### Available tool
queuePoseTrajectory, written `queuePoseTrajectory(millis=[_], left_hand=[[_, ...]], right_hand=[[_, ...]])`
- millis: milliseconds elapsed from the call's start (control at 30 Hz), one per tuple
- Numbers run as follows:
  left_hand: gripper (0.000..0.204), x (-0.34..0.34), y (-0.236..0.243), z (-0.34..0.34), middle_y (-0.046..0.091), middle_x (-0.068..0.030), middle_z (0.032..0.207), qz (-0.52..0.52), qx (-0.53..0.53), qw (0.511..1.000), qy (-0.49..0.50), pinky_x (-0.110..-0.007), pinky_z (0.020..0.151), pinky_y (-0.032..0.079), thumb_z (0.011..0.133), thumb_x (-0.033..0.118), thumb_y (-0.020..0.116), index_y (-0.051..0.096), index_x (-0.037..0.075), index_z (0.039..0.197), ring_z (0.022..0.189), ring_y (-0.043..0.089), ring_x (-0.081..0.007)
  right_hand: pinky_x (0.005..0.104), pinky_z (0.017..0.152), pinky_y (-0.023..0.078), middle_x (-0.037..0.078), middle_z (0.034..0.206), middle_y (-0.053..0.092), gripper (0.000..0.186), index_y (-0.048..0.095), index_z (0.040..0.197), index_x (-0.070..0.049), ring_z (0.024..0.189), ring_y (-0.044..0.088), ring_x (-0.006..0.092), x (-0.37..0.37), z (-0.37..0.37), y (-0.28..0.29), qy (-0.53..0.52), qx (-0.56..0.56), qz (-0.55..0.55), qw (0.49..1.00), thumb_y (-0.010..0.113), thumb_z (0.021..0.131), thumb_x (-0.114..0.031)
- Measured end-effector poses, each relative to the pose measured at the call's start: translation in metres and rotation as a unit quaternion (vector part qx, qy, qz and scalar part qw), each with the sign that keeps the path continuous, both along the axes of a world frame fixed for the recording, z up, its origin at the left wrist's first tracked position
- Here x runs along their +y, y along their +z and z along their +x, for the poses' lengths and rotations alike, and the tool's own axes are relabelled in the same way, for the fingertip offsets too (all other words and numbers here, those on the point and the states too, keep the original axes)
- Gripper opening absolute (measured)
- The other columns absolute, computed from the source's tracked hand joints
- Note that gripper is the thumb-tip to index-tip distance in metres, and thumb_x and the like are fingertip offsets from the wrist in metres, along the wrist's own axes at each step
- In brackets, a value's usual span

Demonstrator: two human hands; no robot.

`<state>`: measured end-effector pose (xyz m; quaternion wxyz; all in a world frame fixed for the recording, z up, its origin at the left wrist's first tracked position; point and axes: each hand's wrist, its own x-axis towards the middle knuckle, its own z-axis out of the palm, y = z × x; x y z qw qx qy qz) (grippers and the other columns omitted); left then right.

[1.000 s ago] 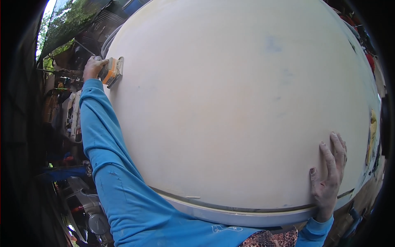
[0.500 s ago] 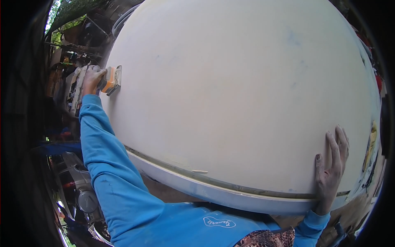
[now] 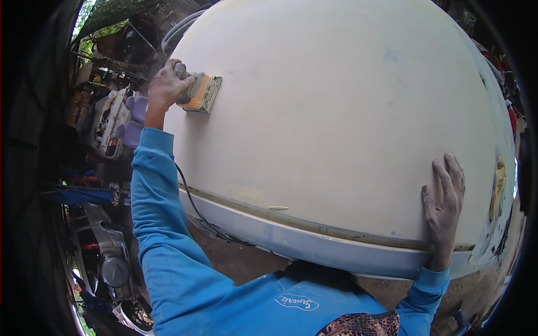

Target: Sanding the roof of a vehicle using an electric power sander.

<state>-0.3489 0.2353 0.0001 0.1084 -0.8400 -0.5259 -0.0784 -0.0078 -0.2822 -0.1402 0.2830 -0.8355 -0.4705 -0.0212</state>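
Observation:
My left hand, dusty and closed, grips an orange and grey power sander. The sander's flat pad rests against the far left part of a large, off-white curved panel, which looks like a vehicle roof. From beneath my left sleeve a black cord runs down past the panel's near edge. On the right side, my right hand lies on the panel with fingers spread, holding nothing. Pale dust coats it too. Faint bluish patches show through the panel's surface.
A grooved ledge follows the panel's near edge, with a thin pale sliver beside it. A yellowish piece sits at the right edge. Beyond the left side are purple chairs and a parked vehicle.
My left hand has moved the sander rightward and slightly farther away over the panel. The black cord has come into sight. My right hand remains flat on the panel as the view shifts a little.

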Motion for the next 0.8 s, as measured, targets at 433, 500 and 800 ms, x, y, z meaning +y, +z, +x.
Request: queuePoseTrajectory(millis=[433, 500, 800], left_hand=[[0.076, -0.011, 0.005, 0.042, 0.069, -0.0222, 0.125, 0.006, 0.014, 1.000, -0.003, -0.045, 0.101, 0.051, 0.078, 0.049, 0.081, 0.057, 0.010, 0.139, 0.118, 0.067, -0.0371], [0.076, 0.001, 0.005, 0.041, 0.069, -0.0224, 0.126, -0.002, 0.016, 1.000, 0.011, -0.045, 0.101, 0.051, 0.078, 0.049, 0.080, 0.056, 0.011, 0.140, 0.119, 0.066, -0.0372], [0.073, 0.007, 0.001, 0.003, 0.070, -0.0237, 0.121, -0.004, 0.014, 0.999, 0.041, -0.044, 0.098, 0.053, 0.078, 0.047, 0.081, 0.058, 0.008, 0.135, 0.114, 0.068, -0.0384]], right_hand=[[0.0496, 0.124, 0.027, 0.015, 0.153, 0.047, 0.057, 0.062, 0.137, -0.009, 0.146, 0.039, 0.0349, -0.001, 0.001, -0.002, 0.003, -0.009, -0.008, 1.000, 0.073, 0.081, -0.009], [0.0497, 0.124, 0.027, 0.015, 0.153, 0.047, 0.057, 0.062, 0.137, -0.009, 0.146, 0.039, 0.0349, -0.002, 0.001, -0.002, 0.004, -0.008, -0.006, 1.000, 0.073, 0.081, -0.009], [0.0490, 0.124, 0.026, 0.014, 0.153, 0.047, 0.057, 0.062, 0.137, -0.010, 0.146, 0.038, 0.0348, -0.002, 0.003, -0.004, 0.006, -0.002, -0.001, 1.000, 0.073, 0.082, -0.010]])
